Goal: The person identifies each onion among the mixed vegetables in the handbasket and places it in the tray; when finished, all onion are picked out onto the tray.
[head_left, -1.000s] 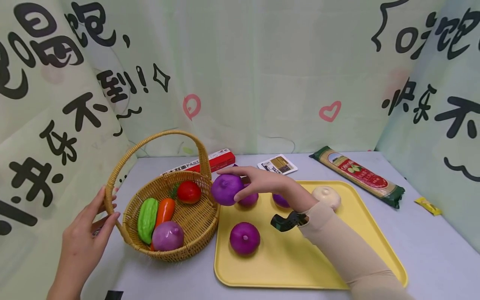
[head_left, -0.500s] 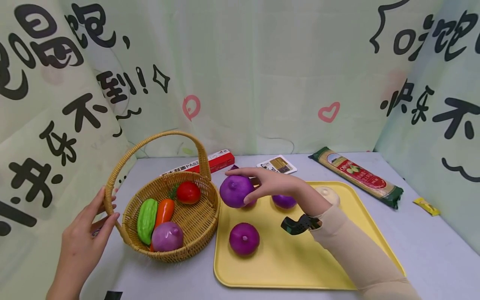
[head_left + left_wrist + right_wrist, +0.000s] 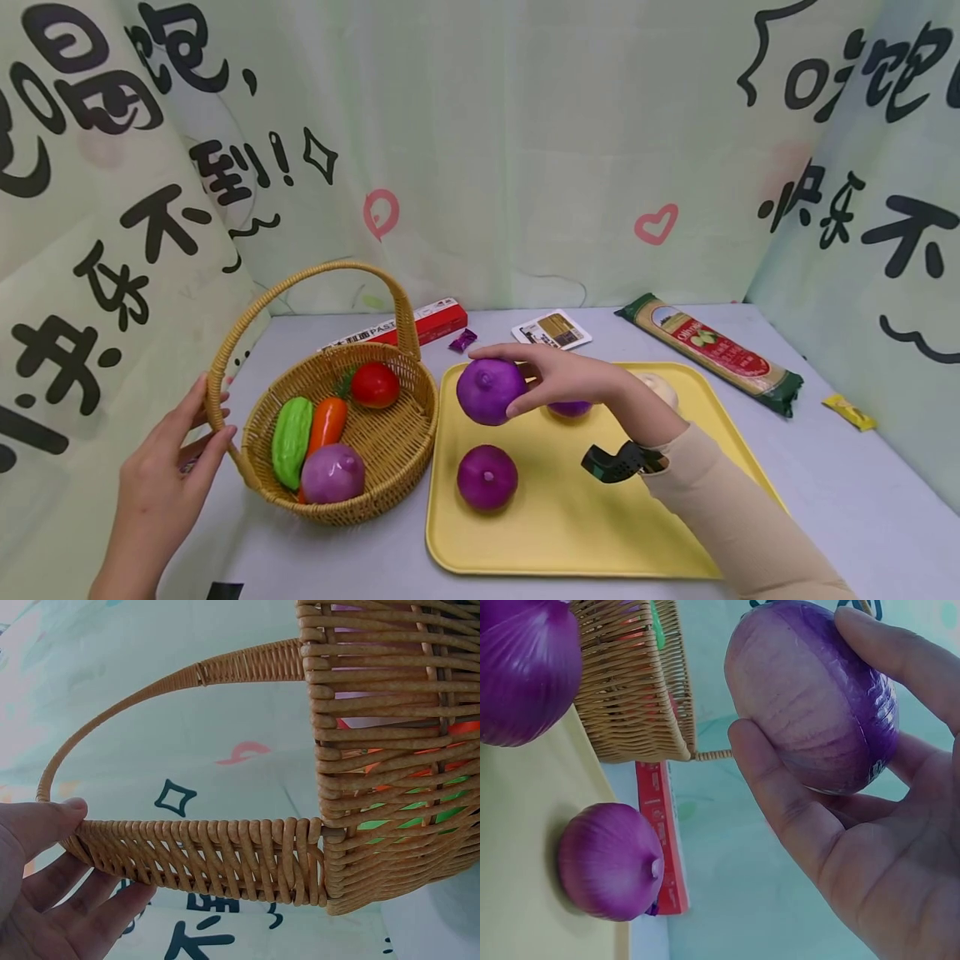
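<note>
The left hand sits at the left edge of the table, fingers straight and thumb pressed against the base of the basket handle, steadying it without curling round it; the basket stands just left of the tray's left edge and holds a green gourd, a carrot, a tomato and a pale purple onion; behind it, along the table's back edge, lies a red box with a small purple wrapper beside it; the right hand grasps a purple onion, thumb and fingers curled round it, held in the air over the far left corner of the yellow tray; a second purple onion rests on the tray near its left edge, a third is partly hidden behind the right hand, and a pale round vegetable shows past the wrist; farther right, a card, a pasta packet and a yellow sachet lie on the table.
</note>
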`<state>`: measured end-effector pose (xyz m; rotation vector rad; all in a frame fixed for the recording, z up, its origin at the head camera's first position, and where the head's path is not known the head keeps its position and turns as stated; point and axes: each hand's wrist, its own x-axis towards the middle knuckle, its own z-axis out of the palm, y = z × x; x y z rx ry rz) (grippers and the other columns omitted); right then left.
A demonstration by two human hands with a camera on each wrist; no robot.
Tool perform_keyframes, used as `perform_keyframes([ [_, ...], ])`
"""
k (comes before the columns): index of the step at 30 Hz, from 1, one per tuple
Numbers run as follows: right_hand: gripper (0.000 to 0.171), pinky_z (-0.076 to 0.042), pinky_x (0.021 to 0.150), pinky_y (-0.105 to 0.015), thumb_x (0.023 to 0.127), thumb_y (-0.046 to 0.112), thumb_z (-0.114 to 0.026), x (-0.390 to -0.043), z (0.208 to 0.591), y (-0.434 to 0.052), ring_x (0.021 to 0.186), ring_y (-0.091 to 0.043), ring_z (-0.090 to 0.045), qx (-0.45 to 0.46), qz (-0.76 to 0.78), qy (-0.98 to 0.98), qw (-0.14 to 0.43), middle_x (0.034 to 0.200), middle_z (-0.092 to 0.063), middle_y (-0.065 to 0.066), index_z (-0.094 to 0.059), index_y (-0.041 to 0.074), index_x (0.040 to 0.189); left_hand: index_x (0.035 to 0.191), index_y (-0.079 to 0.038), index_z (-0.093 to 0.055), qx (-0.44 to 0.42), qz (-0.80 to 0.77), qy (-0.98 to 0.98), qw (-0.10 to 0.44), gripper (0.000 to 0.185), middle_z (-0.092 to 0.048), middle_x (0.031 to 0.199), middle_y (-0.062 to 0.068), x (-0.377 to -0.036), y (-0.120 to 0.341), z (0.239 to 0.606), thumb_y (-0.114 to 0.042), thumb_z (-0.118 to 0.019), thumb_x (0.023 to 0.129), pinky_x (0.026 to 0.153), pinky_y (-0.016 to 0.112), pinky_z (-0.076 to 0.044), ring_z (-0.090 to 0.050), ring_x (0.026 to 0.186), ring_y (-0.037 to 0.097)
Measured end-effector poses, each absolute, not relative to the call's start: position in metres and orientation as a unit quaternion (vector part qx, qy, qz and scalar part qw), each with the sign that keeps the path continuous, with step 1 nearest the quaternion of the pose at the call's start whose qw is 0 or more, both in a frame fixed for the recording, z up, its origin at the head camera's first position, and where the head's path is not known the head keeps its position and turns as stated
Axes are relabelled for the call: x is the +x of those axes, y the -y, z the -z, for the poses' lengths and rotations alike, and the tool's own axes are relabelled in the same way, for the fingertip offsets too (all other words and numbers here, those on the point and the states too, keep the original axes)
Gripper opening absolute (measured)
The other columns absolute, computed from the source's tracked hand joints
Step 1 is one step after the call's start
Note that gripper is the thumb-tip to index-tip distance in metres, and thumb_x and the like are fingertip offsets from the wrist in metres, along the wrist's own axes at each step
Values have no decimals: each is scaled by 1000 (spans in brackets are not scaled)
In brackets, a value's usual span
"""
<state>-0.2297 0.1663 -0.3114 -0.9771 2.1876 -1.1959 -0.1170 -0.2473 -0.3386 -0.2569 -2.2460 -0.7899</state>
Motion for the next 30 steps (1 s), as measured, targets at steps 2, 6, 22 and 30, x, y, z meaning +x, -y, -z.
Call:
perform_keyframes([
  [2, 73, -50, 100, -35, 81, 21, -74, -228, 312, -169, 122, -20, -52, -349, 438, -795, 232, 140, -46, 0, -37, 30, 143, 144, -19, -40, -99, 308, 873, 365, 82, -64, 110, 22, -117, 247, 338, 12, -71, 74, 75, -10, -34, -36, 101, -31],
  [6, 74, -50, 98, -35, 80, 22, -75, -224, 316, -174, 121, -22, -53, -337, 442, -798, 233, 139, -47, -2, -38, 28, 144, 145, -20, -39, -96, 308, 874, 364, 82, -64, 110, 22, -117, 248, 337, 11, -70, 75, 75, -10, -33, -35, 101, -31],
  [22, 75, -52, 96, -31, 82, 15, -73, -209, 334, -196, 123, -26, -53, -320, 494, -772, 238, 144, -42, -11, -33, 14, 146, 144, -20, -40, -90, 311, 876, 358, 81, -64, 113, 22, -117, 247, 338, 10, -71, 75, 76, -10, -33, -36, 102, -31],
  [30, 74, -52, 94, -29, 82, 15, -72, -204, 340, -206, 122, -30, -52, -300, 503, -777, 231, 144, -39, -15, -33, 14, 146, 145, -19, -39, -89, 309, 877, 356, 80, -63, 113, 22, -117, 247, 337, 9, -70, 76, 76, -10, -33, -36, 102, -30],
])
